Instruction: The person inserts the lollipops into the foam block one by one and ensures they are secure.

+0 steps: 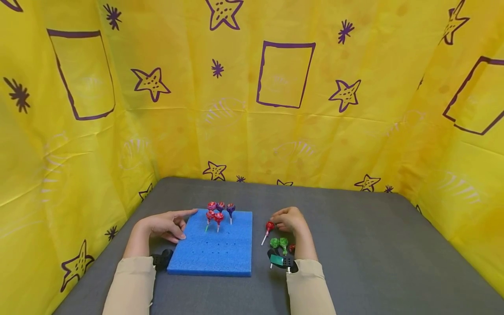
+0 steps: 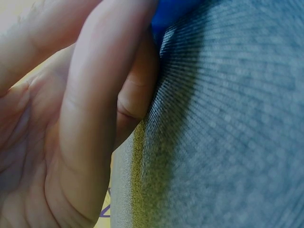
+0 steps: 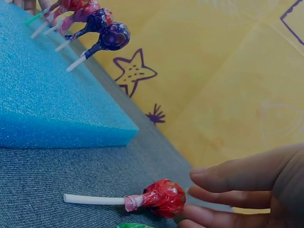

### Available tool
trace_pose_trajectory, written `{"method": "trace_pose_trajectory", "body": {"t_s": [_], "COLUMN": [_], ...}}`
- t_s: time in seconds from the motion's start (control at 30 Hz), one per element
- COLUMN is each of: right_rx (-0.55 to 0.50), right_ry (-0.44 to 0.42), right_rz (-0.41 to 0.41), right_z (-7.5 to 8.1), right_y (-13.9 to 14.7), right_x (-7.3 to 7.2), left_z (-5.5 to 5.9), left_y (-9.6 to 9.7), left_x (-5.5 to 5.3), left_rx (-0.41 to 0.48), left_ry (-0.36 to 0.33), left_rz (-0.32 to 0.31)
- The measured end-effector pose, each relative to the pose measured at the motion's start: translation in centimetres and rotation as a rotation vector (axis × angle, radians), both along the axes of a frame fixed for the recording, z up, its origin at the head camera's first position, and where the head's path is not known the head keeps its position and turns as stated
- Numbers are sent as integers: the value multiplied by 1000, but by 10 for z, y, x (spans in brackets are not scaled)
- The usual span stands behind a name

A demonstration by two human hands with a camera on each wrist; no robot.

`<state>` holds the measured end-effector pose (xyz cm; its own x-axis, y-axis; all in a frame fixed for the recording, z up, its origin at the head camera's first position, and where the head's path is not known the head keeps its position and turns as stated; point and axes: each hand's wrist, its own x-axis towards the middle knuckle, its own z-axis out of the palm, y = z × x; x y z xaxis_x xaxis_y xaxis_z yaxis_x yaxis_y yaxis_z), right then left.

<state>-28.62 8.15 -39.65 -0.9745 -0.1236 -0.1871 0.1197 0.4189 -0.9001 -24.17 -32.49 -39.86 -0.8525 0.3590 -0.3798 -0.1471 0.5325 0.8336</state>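
Observation:
My left hand (image 1: 165,225) rests against the left side of a blue foam board (image 1: 220,262), its index finger at the far left corner and thumb at the edge. In the left wrist view its fingers (image 2: 90,109) are close up, with only a sliver of the foam showing. Several lollipops, among them a dark purple one (image 3: 115,36) and a red one (image 1: 218,217), stand upright in the far part of the foam. On the grey table lies a red lollipop (image 3: 166,198), white stick pointing left. My right hand (image 1: 289,220) is at its candy end, thumb and fingers apart around it.
Two green lollipops (image 1: 283,243) and another red lollipop (image 1: 292,248) lie beside my right wrist, partly hidden by its camera strap. Rows of small holes (image 1: 218,244) mark the foam's near half. A yellow patterned curtain (image 1: 244,144) encloses the grey table (image 1: 374,262).

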Motion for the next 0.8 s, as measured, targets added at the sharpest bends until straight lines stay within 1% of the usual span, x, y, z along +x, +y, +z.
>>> {"method": "trace_pose_trajectory", "body": {"t_s": [0.13,0.5,0.8], "right_rx": [26,47,90], "right_ry": [-32,-59,-43], "right_rz": [-19,0,-11], "right_z": [1,1,1], "right_y": [-3,-7,-12], "right_x": [3,3,3], "left_z": [0,0,1], "left_y": [0,0,1], "left_x": [0,0,1], "left_rx": [-2,3,2], "left_ry": [-2,11,6], "left_rz": [4,4,12]}}
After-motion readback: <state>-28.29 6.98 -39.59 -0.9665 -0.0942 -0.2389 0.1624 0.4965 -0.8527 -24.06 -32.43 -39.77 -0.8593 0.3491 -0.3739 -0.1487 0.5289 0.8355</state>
